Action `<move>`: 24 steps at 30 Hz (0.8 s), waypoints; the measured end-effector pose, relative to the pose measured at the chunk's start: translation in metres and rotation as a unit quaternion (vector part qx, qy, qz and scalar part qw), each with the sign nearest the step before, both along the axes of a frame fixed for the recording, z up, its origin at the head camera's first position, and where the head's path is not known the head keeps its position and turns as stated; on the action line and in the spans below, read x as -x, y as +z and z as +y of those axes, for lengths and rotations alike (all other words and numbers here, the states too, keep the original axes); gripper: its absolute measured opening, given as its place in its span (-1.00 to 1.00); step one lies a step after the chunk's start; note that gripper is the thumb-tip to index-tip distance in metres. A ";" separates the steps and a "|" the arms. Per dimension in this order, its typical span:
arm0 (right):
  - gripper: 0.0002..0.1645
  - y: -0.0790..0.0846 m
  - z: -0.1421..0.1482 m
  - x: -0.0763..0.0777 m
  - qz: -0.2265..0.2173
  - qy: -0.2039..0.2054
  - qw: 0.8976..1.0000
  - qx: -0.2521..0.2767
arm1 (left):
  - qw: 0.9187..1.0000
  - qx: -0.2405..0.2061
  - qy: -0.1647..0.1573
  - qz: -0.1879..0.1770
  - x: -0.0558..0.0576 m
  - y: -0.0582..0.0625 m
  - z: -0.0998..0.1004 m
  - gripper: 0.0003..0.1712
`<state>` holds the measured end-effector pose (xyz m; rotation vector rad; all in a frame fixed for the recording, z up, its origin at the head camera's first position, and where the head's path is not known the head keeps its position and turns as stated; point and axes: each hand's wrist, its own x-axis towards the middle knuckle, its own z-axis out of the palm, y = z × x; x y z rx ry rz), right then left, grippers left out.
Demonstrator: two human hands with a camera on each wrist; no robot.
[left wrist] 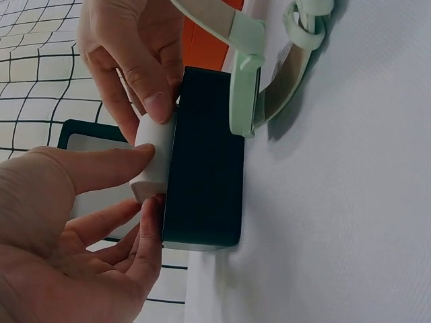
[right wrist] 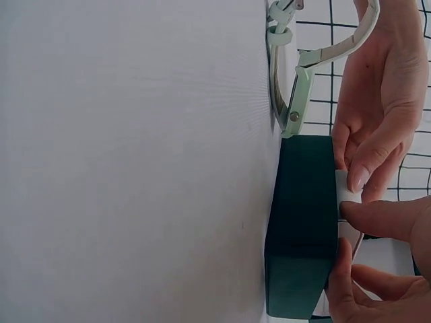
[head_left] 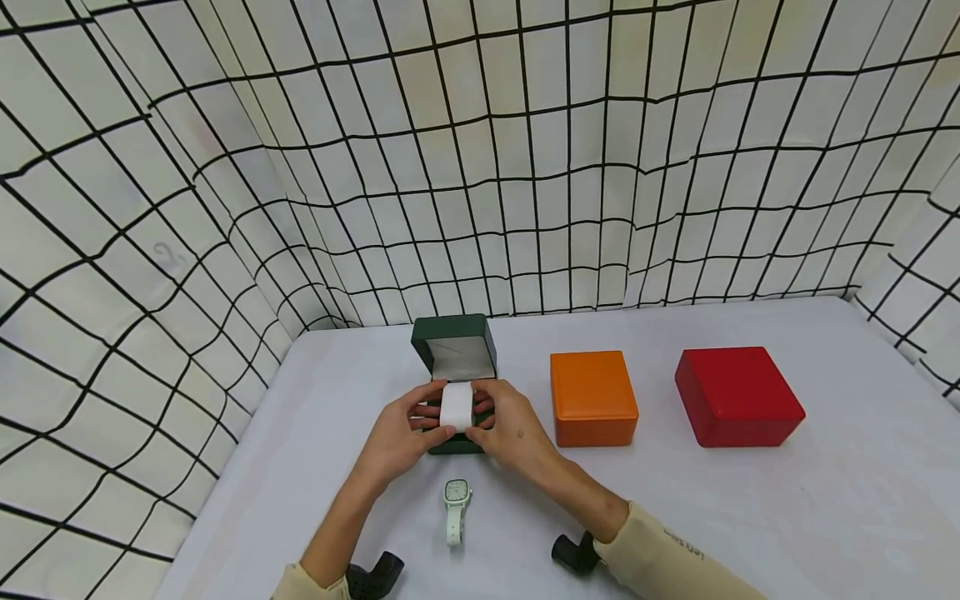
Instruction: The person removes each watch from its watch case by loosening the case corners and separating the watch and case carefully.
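Observation:
A white watch cushion (head_left: 456,407) is held at both ends between the two hands, over the base of an open dark green watch box (head_left: 453,327). My left hand (head_left: 401,433) pinches it from the left, thumb on the near face. From the right, my right hand (head_left: 517,427) pinches the other end the same way. In the left wrist view the cushion (left wrist: 155,161) sits at the top edge of the box's base (left wrist: 205,168), its lower part hidden by the box wall. A pale green wristwatch (head_left: 456,500) with a closed strap lies in front of the box.
To the right stand a closed orange box (head_left: 592,396) and a closed red box (head_left: 738,396) on the white table (head_left: 862,500). A black grid mesh over white sheeting (head_left: 525,167) rises behind and along the left. Black wrist mounts (head_left: 576,553) sit below both wrists.

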<state>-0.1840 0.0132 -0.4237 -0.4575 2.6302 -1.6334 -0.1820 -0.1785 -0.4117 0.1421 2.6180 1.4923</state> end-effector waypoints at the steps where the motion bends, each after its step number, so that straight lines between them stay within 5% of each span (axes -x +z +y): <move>1: -0.26 0.001 0.000 0.000 0.002 0.000 1.000 -0.005 | 1.000 0.001 0.001 0.000 0.000 0.000 0.000 -0.21; 11: -0.30 0.005 -0.001 0.000 0.027 -0.019 0.994 -0.102 | 1.000 0.012 0.016 0.001 0.000 -0.002 0.002 -0.22; 24: -0.31 0.004 -0.002 0.001 0.021 -0.022 0.995 -0.097 | 0.999 0.028 0.022 0.009 0.000 -0.003 0.002 -0.24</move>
